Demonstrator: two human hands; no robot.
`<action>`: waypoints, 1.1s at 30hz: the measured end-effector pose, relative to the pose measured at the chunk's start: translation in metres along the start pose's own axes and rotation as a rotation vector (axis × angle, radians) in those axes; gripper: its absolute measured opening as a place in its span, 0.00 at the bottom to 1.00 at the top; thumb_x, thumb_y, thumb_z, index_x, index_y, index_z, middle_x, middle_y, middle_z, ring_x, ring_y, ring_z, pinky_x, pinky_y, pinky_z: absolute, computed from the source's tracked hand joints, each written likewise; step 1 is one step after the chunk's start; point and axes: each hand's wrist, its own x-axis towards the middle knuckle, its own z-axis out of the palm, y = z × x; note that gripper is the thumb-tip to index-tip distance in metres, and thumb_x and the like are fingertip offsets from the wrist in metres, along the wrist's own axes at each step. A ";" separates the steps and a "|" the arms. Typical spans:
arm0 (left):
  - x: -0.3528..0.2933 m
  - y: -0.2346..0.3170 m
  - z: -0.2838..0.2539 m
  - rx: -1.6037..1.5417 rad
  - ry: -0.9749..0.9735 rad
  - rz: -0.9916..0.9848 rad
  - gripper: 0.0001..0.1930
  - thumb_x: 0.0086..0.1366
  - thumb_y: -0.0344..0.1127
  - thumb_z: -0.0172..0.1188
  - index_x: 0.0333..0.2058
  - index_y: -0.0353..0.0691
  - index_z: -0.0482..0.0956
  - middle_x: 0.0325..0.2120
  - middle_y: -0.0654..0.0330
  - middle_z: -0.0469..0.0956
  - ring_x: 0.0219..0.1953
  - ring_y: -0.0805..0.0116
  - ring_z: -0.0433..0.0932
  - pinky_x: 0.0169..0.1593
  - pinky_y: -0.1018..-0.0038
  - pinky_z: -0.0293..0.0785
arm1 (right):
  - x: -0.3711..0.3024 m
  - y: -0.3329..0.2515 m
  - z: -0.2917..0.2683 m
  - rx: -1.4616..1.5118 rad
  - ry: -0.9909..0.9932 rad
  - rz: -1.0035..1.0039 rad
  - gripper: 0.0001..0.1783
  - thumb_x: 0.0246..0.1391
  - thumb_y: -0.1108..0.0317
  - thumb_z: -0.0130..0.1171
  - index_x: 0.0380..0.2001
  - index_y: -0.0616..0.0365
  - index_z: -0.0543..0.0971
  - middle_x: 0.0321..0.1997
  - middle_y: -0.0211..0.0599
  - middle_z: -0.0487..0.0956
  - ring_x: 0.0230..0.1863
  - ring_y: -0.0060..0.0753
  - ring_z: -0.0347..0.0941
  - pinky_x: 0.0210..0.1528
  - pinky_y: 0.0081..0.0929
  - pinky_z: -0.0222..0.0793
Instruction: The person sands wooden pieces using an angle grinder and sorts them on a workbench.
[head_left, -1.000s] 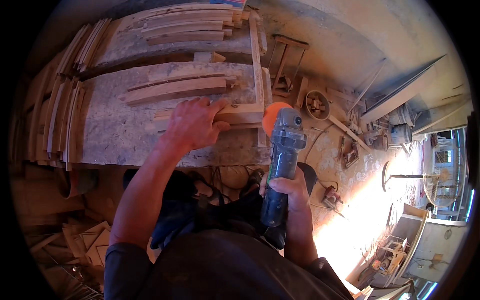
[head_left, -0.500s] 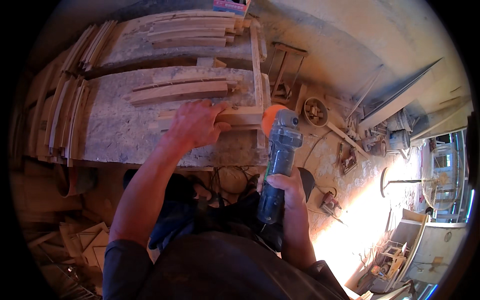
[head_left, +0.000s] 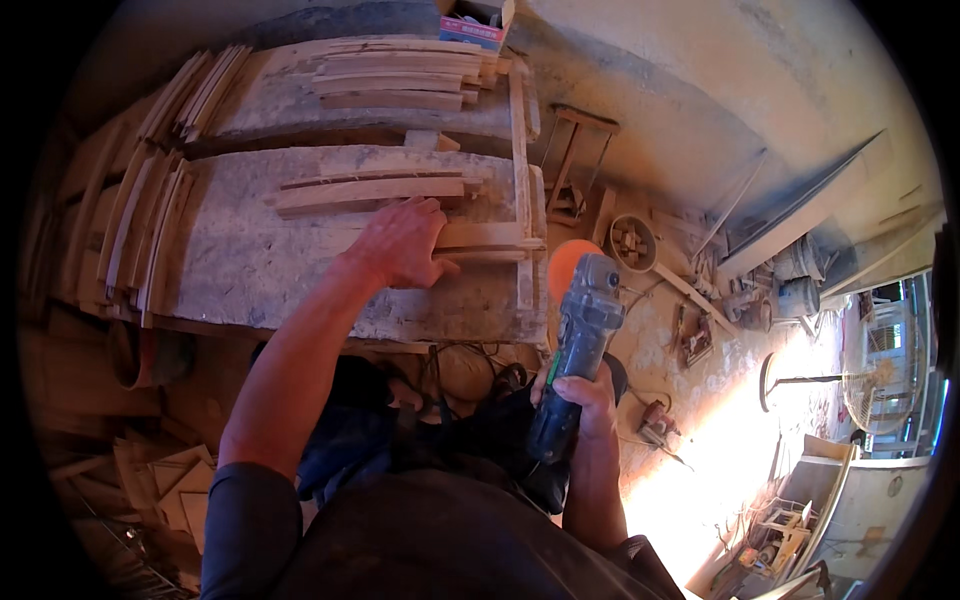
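My left hand (head_left: pixel 402 243) lies flat on a pale wooden strip (head_left: pixel 490 238) near the right end of a dusty workbench (head_left: pixel 270 270), pressing it down. My right hand (head_left: pixel 585 392) grips the dark body of an angle grinder (head_left: pixel 575 340), its orange sanding disc (head_left: pixel 562 265) just off the bench's right edge, close to the strip's end. More curved wooden slats (head_left: pixel 370 190) rest on the bench beyond my left hand.
Stacks of curved slats (head_left: pixel 140 230) lean at the bench's left end. A second bench (head_left: pixel 400 85) behind holds more strips and a small box (head_left: pixel 478 22). Cables, tools and a round wheel (head_left: pixel 632 242) litter the sunlit floor on the right.
My left hand has stayed on the strip. The grinder has shifted slightly, staying beside the bench's right edge.
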 end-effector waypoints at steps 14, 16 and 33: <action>0.004 -0.003 0.000 0.003 -0.013 0.037 0.29 0.54 0.56 0.72 0.38 0.33 0.82 0.44 0.47 0.78 0.54 0.46 0.76 0.58 0.55 0.74 | 0.054 -0.003 -0.003 -0.045 -0.142 -0.045 0.27 0.42 0.67 0.72 0.46 0.67 0.78 0.31 0.43 0.84 0.30 0.35 0.82 0.38 0.35 0.81; 0.004 -0.004 0.001 0.009 -0.009 0.038 0.28 0.53 0.56 0.72 0.38 0.33 0.83 0.44 0.47 0.78 0.54 0.46 0.76 0.58 0.55 0.74 | 0.058 0.001 -0.006 -0.049 -0.166 -0.034 0.28 0.42 0.67 0.73 0.48 0.67 0.78 0.31 0.42 0.84 0.30 0.35 0.82 0.38 0.35 0.81; 0.013 -0.011 -0.007 -0.063 -0.106 0.000 0.31 0.51 0.60 0.73 0.35 0.32 0.84 0.39 0.44 0.82 0.48 0.39 0.79 0.52 0.52 0.75 | 0.033 0.015 -0.024 -0.072 -0.011 -0.063 0.32 0.37 0.64 0.70 0.47 0.70 0.75 0.31 0.49 0.84 0.28 0.43 0.82 0.34 0.38 0.81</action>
